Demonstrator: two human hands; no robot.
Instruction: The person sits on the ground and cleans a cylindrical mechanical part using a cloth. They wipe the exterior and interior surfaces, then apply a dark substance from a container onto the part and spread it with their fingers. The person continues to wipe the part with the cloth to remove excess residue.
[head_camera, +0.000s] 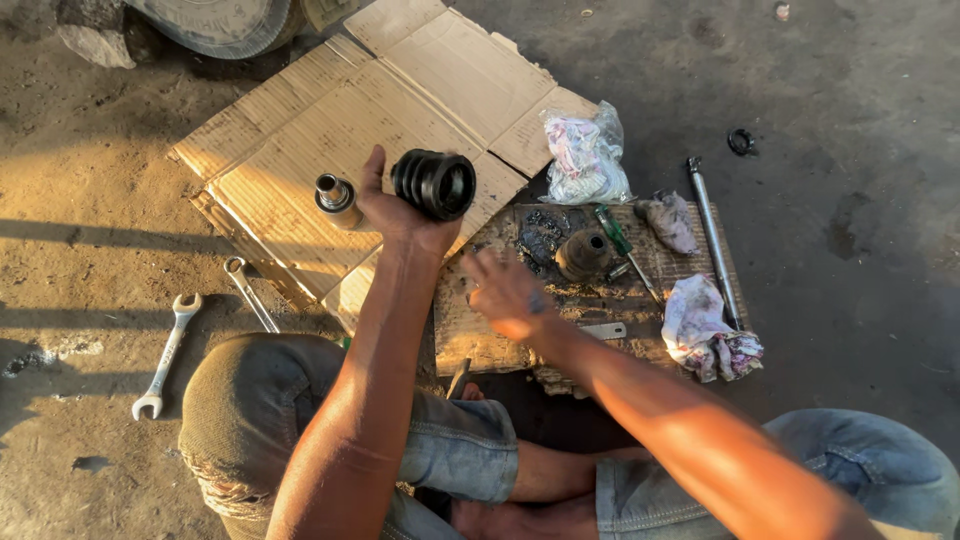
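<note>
I see my left hand (400, 212) raised above the flattened cardboard (330, 130), and its fingers are closed around a black ribbed rubber boot (434, 184). The boot lies sideways in the grip, with its open mouth turned to the right. Just beside this hand, on the cardboard, a short metal shaft piece (335, 196) stands upright.

My right hand (508, 296) is lower and more to the right, over a dirty piece of board (500, 335). This hand is blurred; the fingers look spread and I do not see anything in it.

On the board there is a dark, greasy joint part (585, 254) with a hole on top, and near it a patch of black grease (543, 233). A green-handled screwdriver (612, 230) lies just beside the joint part. A long metal rod (713, 240) lies at the right edge of the board, between two crumpled rags (705, 325). A clear plastic bag (585, 155) with cloth inside rests at the corner of the cardboard.

On the sandy ground to the left, two wrenches (168, 350) lie well apart from the hands.
</note>
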